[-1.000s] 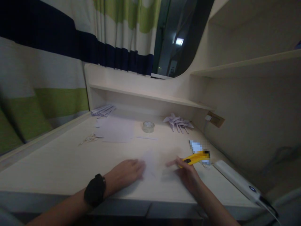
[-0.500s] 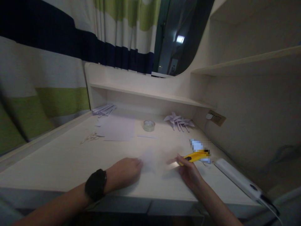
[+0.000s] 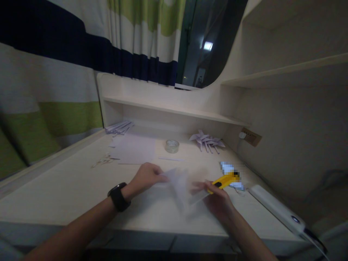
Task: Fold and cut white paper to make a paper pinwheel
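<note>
Here, head view of a pale wooden table (image 3: 67,188) with two bare hands at work near its front edge. Left hand (image 3: 146,175), black watch (image 3: 118,196) on the wrist, pinching the upper left edge of a thin white paper sheet (image 3: 178,185) between fingers and thumb. Right hand (image 3: 217,199) closed around a yellow utility knife (image 3: 224,180), its far end pointing away and to the right; fingers of the same hand touching the sheet's lower right edge. Sheet blurred, raised off the table and tilted between the two hands; exact shape and folds not discernible.

Behind the hands, toward the back of the table: a flat white paper (image 3: 136,149), a roll of clear tape (image 3: 172,146) just right of it, a narrow paper strip (image 3: 170,158) in front of the roll. Folded paper pinwheels (image 3: 207,140) at the back right, under the low shelf (image 3: 174,110). More folded paper pieces (image 3: 119,127) at the back left corner; small scraps (image 3: 104,159) left of the flat paper. White elongated device (image 3: 277,210) with a cable along the right front edge. A pixelated patch just beyond the knife, contents not legible. Striped curtain (image 3: 54,72) in white, green and navy along the left side.
</note>
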Action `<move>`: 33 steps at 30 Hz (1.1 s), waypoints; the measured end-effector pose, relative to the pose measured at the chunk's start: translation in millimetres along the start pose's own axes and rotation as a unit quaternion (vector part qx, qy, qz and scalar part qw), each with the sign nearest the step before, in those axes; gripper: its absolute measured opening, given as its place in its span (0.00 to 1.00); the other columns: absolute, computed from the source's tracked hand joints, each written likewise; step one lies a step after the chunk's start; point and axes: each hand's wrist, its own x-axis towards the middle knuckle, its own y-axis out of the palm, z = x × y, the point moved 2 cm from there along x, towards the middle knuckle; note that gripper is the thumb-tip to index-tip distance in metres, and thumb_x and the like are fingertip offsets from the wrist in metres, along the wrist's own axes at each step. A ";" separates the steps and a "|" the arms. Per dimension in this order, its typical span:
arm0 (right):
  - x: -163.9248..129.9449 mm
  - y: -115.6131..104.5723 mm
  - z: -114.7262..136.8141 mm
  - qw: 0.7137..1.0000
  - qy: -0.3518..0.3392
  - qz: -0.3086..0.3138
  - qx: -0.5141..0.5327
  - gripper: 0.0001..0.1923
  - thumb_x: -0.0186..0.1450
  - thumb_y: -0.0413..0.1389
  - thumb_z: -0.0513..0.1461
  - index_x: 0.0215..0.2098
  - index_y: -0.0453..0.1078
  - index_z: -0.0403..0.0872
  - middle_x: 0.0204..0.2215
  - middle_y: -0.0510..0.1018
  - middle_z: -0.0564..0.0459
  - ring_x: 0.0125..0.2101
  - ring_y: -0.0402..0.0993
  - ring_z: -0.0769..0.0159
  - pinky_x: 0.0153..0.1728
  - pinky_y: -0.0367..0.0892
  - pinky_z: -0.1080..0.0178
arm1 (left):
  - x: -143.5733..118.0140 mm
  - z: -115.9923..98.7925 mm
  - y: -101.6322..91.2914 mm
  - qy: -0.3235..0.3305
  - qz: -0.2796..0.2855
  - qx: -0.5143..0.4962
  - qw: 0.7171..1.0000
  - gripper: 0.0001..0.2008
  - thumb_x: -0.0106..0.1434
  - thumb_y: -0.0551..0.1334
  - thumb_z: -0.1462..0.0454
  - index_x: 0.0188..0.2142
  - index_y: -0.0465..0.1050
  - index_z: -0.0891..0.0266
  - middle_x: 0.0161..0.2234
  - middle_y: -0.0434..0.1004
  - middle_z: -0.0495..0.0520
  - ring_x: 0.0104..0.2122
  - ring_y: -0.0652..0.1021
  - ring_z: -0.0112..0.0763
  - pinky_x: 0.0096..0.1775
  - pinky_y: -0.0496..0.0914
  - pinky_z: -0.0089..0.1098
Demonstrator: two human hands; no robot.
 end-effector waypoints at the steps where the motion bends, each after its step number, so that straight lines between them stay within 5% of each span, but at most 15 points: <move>1: 0.2 3.3 -0.5 1.000 -0.005 0.023 -0.008 0.11 0.58 0.59 0.44 0.28 0.77 0.45 0.40 0.79 0.45 0.35 0.77 0.55 0.46 0.64 0.50 | 0.8 0.0 1.5 -0.009 -0.001 -0.021 1.000 0.18 0.47 0.67 0.50 0.20 0.76 0.64 0.17 0.71 0.48 0.19 0.68 0.25 0.23 0.55 0.26; 4: 2.3 13.7 -3.1 0.994 -0.006 0.092 -0.057 0.13 0.58 0.59 0.45 0.30 0.78 0.43 0.37 0.79 0.43 0.36 0.76 0.54 0.46 0.63 0.50 | -0.4 -1.1 4.3 -0.017 -0.004 -0.057 0.998 0.17 0.46 0.68 0.51 0.20 0.77 0.64 0.18 0.73 0.49 0.20 0.70 0.26 0.23 0.58 0.26; 8: 9.1 23.0 -1.8 0.990 -0.026 0.109 -0.088 0.13 0.56 0.60 0.46 0.28 0.78 0.44 0.31 0.80 0.45 0.41 0.73 0.53 0.49 0.60 0.51 | -5.5 -0.9 4.5 -0.008 -0.007 -0.079 0.997 0.14 0.46 0.69 0.53 0.22 0.79 0.62 0.21 0.77 0.51 0.22 0.74 0.29 0.25 0.61 0.26; 15: 22.2 28.0 9.3 0.983 0.046 0.156 -0.080 0.15 0.58 0.58 0.46 0.33 0.77 0.42 0.39 0.78 0.43 0.37 0.73 0.59 0.43 0.64 0.57 | -13.2 8.4 19.7 0.038 0.053 -0.119 0.991 0.10 0.44 0.71 0.58 0.25 0.79 0.60 0.32 0.81 0.53 0.31 0.78 0.35 0.34 0.68 0.30; 21: 24.8 32.2 12.8 0.973 0.091 0.200 -0.070 0.13 0.60 0.57 0.45 0.33 0.76 0.43 0.39 0.78 0.44 0.36 0.75 0.60 0.39 0.67 0.58 | -17.1 13.5 29.4 0.071 0.153 -0.110 0.980 0.15 0.41 0.72 0.55 0.27 0.79 0.61 0.39 0.79 0.55 0.33 0.78 0.35 0.35 0.69 0.31; 25: 25.7 35.9 8.3 0.976 0.081 0.200 0.003 0.12 0.57 0.59 0.46 0.30 0.77 0.44 0.47 0.75 0.44 0.43 0.73 0.52 0.46 0.64 0.51 | -14.8 12.7 26.9 0.081 0.195 -0.154 0.965 0.27 0.40 0.73 0.57 0.41 0.75 0.61 0.44 0.76 0.57 0.41 0.76 0.39 0.40 0.68 0.36; 29: 28.6 37.2 6.1 0.982 0.072 0.172 0.023 0.13 0.55 0.61 0.47 0.28 0.77 0.45 0.49 0.74 0.44 0.48 0.70 0.48 0.50 0.60 0.47 | -9.6 14.1 23.1 0.038 0.231 -0.190 0.953 0.29 0.46 0.70 0.58 0.48 0.68 0.65 0.40 0.77 0.59 0.35 0.77 0.37 0.34 0.69 0.34; 33: 35.5 38.5 7.5 0.985 0.051 0.161 0.018 0.12 0.55 0.61 0.46 0.27 0.77 0.45 0.47 0.75 0.45 0.48 0.70 0.50 0.53 0.57 0.49 | -3.9 10.0 14.3 0.076 0.170 -0.072 0.980 0.17 0.58 0.59 0.59 0.45 0.70 0.66 0.40 0.77 0.59 0.36 0.76 0.35 0.36 0.67 0.32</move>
